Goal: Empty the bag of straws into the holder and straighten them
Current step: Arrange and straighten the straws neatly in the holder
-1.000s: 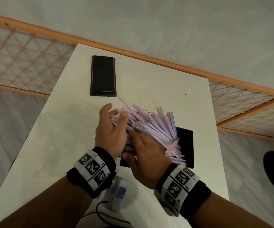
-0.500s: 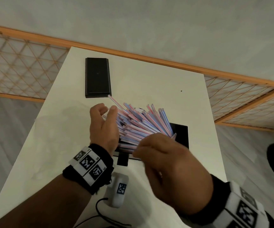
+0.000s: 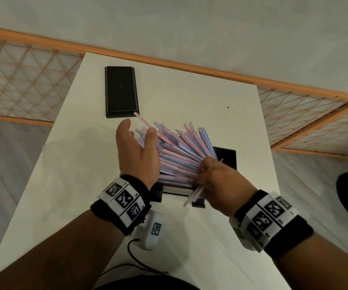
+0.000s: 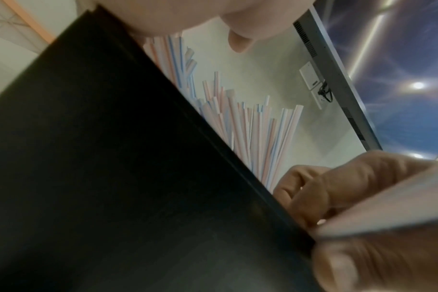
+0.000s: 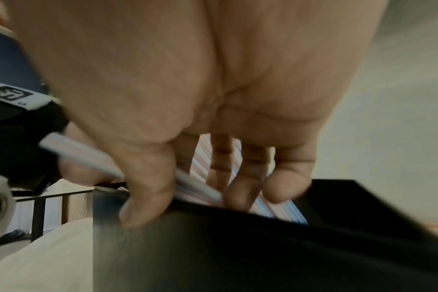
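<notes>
Several pink and blue striped straws (image 3: 179, 151) stand fanned out in a black holder (image 3: 226, 158) in the middle of the white table. My left hand (image 3: 136, 141) lies flat against the left side of the fan, fingers straight, thumb on the straws. At the near right corner, my right hand (image 3: 206, 176) pinches a loose straw (image 3: 193, 196) that pokes down past the holder's rim. In the right wrist view the thumb and fingers (image 5: 148, 189) grip that straw (image 5: 88, 158) above the holder wall (image 5: 238, 247). The left wrist view shows the holder wall (image 4: 100, 158) and straw tips (image 4: 253, 128). No bag is in view.
A flat black rectangular lid or tray (image 3: 121, 91) lies at the far left of the table (image 3: 64, 185). A white tagged device (image 3: 153, 231) with a black cable sits near the front edge. Orange lattice railings flank the table.
My right hand has come back from the near side to the holder's right corner and now pinches a loose straw. The left hand stays against the left of the fan.
</notes>
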Demonstrator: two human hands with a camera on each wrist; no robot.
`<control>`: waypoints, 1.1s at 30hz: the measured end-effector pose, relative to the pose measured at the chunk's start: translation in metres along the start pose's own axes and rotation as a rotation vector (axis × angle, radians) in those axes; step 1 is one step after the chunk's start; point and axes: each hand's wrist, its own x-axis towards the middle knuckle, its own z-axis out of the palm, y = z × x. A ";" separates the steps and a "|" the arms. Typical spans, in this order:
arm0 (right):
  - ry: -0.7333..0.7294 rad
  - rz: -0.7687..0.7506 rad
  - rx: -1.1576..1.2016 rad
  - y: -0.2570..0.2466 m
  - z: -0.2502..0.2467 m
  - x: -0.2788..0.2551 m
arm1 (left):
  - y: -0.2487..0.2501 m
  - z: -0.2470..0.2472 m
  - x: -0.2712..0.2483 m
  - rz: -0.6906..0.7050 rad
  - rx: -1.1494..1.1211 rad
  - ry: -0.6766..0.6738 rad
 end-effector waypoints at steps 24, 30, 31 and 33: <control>0.060 0.084 0.084 -0.036 0.030 0.020 | -0.023 -0.006 0.004 -0.236 -0.436 -0.049; -0.004 0.139 0.112 -0.037 0.031 0.033 | -0.002 -0.014 0.004 -0.215 -0.393 -0.056; -0.014 0.141 0.120 -0.035 0.031 0.035 | -0.002 -0.013 0.004 -0.208 -0.374 -0.064; -0.050 0.159 0.105 -0.031 0.030 0.038 | -0.003 -0.013 0.003 -0.199 -0.321 -0.089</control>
